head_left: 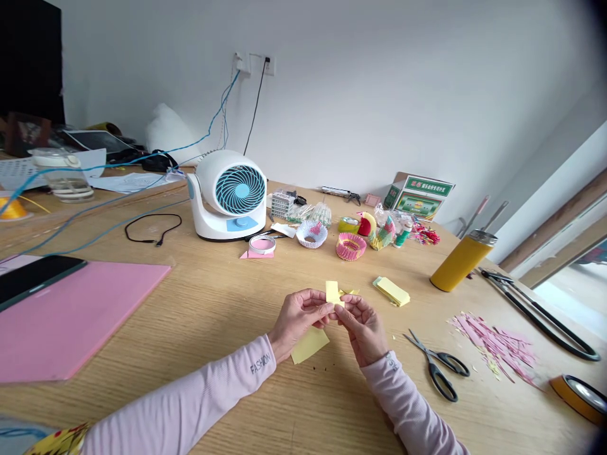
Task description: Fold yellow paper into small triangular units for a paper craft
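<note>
left hand (298, 317) and right hand (365, 328) pinch a yellow slip (332, 291) between them — visible part upright, neither hand nearer.

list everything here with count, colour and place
paper slip: 1, yellow, centre, held up
paper bits: uncounted, yellow, behind slip
paper sheet: 1, yellow, lower centre
paper stack: 1, mostly yellow, right
scissors: 1, dark, right
paper strips: many, mostly pink, right
tape roll: 1, orange, right edge
tumbler: 1, yellow, right
fan: 1, white and blue, back left
large sheet: 1, pink, left
phone: 1, black, left
paper baskets: 2, whitish and pink, back
box: 1, green and white, back right
jug: 1, clear, back left
cords: several, blue and black, left
small items: many, mixed, back
table: 1, light brown, below
left hand: 1, lilac-sleeved, centre
right hand: 1, lilac-sleeved, centre
</note>
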